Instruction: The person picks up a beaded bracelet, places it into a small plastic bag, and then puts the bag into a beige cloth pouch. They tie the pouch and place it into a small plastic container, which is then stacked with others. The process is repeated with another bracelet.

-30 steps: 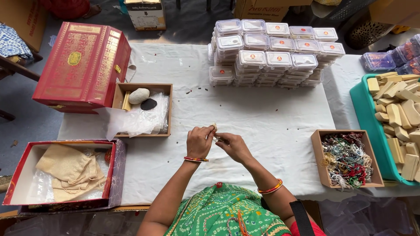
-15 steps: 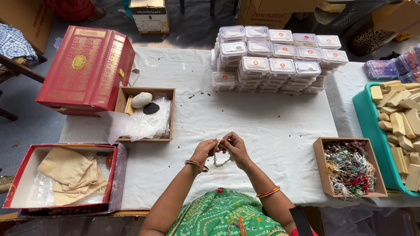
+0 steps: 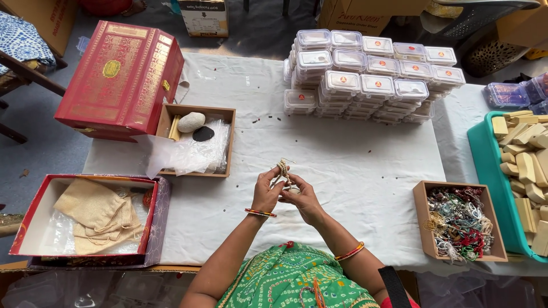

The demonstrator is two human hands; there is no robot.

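My left hand (image 3: 266, 193) and my right hand (image 3: 303, 201) meet over the white tablecloth (image 3: 354, 165), close in front of me. Between their fingers they hold a pale beaded string (image 3: 282, 169), gathered into a small bunch that sticks up above the left fingertips. Both hands pinch it; the lower part of the string is hidden behind the fingers. Each wrist wears a red and gold bangle.
A wooden box of mixed bead strings (image 3: 460, 221) sits at the right, beside a teal tray of pale wooden blocks (image 3: 522, 171). Stacked clear plastic boxes (image 3: 371, 77) stand at the back. Left: a wooden box with plastic bags and stones (image 3: 197, 140), a red box (image 3: 121, 77), an open red box with cloth pouches (image 3: 85, 219).
The beaded string hung in a loop below my hands half a second ago; now it is bunched up above my fingers, and both hands have shifted slightly.
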